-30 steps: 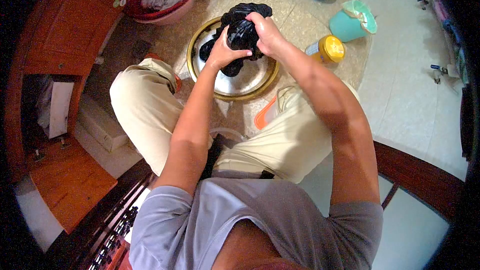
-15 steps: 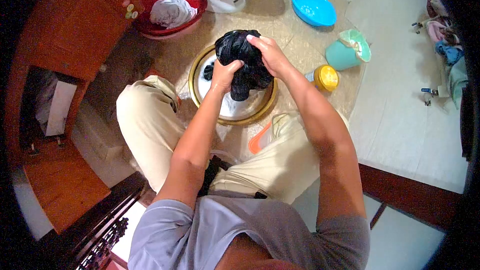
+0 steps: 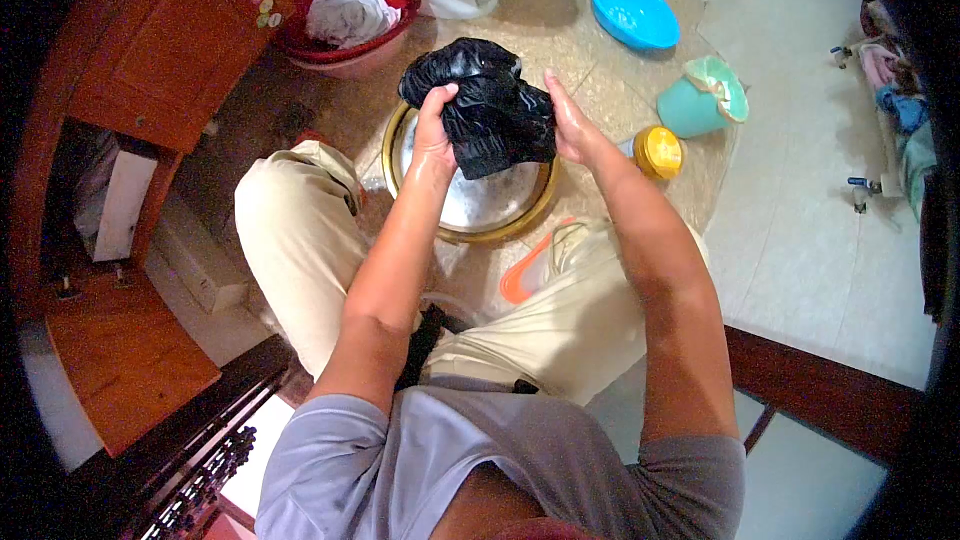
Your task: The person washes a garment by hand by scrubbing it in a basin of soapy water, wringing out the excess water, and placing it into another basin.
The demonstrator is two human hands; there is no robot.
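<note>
Black cloth (image 3: 490,110) is bunched between your hands, over the gold-rimmed basin (image 3: 470,236). Cloth and skin both have a wet shine. Can't tell if any of the cloth touches the metal.

Left hand (image 3: 434,130): gripping, thumb on top of the near-left part, other fingers mostly hidden. Right hand (image 3: 572,130): at the right edge, thumb up and off the cloth, other fingers partly behind it. Can't tell if they pinch anything.

Risks, my read:
- Right side is the weak hold. No thumb clamp visible, wet fabric is slick. Pull or twist like that and the edge could slide out, leaving the weight on your left.
- Far-left bulk sits past your left thumb, out near the rim. If it sags, it could drape over the edge and drip on the floor (image 3: 590,90).
- Folds are stacked. Squeeze only the outside and the inner layers may hold water; a hard squeeze could also spray your trousers (image 3: 300,220).
- Basin looks shallow. Press hard on one side of the rim and it could tip or skid, worse if the floor is wet.
- Yellow-lidded tub (image 3: 659,152) is near your right forearm, bin (image 3: 690,108) just beyond. Wide elbow or wrist swing to the right could knock the tub.
</note>
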